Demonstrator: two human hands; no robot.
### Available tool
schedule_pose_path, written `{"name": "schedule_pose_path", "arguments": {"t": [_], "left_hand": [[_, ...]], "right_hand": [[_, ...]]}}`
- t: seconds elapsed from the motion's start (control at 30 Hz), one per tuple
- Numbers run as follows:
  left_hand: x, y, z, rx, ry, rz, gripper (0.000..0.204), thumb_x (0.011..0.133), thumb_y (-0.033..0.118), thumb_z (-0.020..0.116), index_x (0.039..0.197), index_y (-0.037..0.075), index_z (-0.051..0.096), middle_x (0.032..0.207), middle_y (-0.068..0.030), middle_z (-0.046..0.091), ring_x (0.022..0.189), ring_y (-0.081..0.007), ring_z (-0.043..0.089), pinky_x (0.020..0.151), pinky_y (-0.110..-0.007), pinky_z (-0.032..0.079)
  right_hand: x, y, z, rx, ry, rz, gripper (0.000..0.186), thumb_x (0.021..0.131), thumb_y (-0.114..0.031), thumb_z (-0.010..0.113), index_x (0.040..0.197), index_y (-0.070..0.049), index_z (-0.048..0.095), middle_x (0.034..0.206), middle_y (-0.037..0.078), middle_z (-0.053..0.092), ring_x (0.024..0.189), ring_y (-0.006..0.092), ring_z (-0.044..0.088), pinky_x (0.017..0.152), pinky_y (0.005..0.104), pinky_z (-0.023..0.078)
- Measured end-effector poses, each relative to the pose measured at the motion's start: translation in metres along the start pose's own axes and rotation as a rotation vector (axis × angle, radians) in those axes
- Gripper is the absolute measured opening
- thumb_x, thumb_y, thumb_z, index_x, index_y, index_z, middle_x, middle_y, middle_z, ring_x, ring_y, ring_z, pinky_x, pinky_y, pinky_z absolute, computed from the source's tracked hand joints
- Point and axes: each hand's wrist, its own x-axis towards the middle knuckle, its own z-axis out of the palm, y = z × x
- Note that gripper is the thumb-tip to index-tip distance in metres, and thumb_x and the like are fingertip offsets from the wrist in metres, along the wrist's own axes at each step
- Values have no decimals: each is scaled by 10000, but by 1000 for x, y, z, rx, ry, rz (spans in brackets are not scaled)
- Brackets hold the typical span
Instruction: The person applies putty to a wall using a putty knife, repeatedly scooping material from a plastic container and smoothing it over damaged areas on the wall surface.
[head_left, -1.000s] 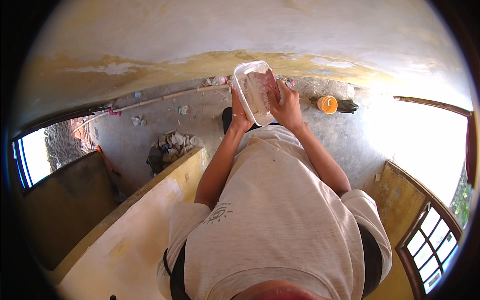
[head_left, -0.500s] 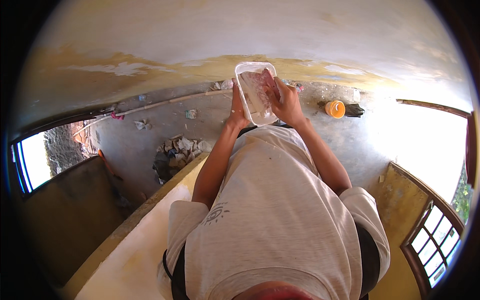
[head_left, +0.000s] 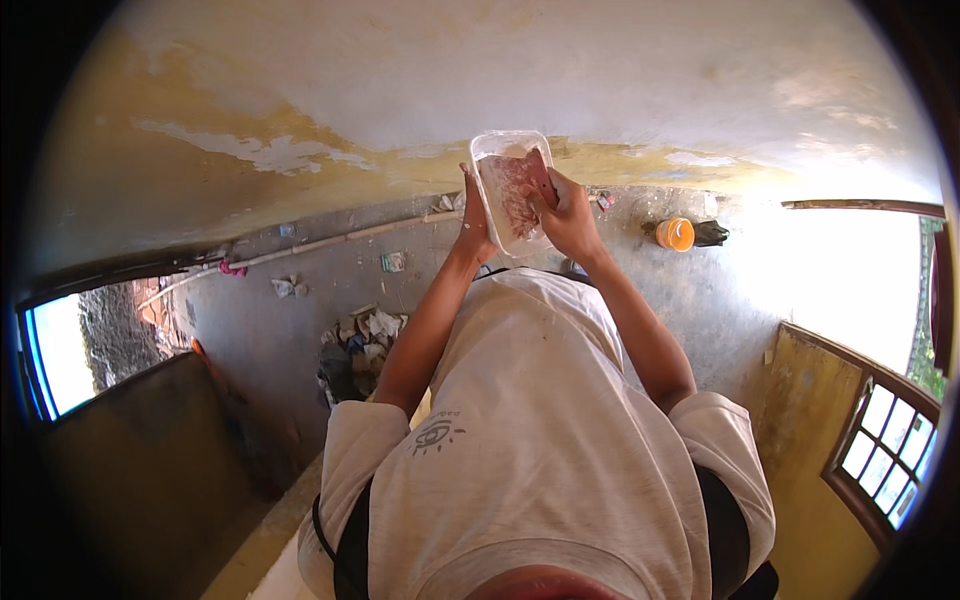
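A clear-white plastic tub [head_left: 511, 141] with a rounded rim is in front of my chest, pale residue smeared on its inside. My left hand [head_left: 478, 224] supports the tub along its left side, the fingers partly hidden behind it. In my right hand [head_left: 571, 219] is a flat reddish-brown scraper [head_left: 519, 186], pinched along its right edge. Its broad face, streaked with whitish paste, lies over the tub's opening. I cannot tell whether its lower edge touches the tub's bottom.
A patchy wall [head_left: 620, 90] with peeling yellow paint rises just ahead. On the floor lie a long pole [head_left: 350, 236], an orange bucket [head_left: 674, 235] beside a black bag [head_left: 710, 234], and a heap of rubbish [head_left: 362, 345]. A low wall [head_left: 262, 535] stands at lower left.
The scraper has turned in my right hand, so its reddish face shows more broadly over the tub. My view has shifted slightly, and the low wall at left shows less.
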Motion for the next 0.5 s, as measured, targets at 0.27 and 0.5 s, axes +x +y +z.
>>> {"name": "schedule_pose_path", "arguments": {"t": [0.27,0.5], "left_hand": [[-23,21,-17,102,-131,-137,923,972,792,195,1554,97,370,1435,-150,564,1229,-297,637,1014,-498,572],[-40,33,-45,51,-90,-191,851,1012,730,212,1553,91,365,1466,-154,536,1274,-298,611,1056,-499,554]], "right_hand": [[-29,30,45,522,72,217,248,1018,-252,680,1015,-5,682,823,-28,645,720,41,577,623,225,475],[-53,38,67,1171,23,279,386,1034,-133,611,1381,22,545,1209,51,681,1038,100,650,871,285,539]]}}
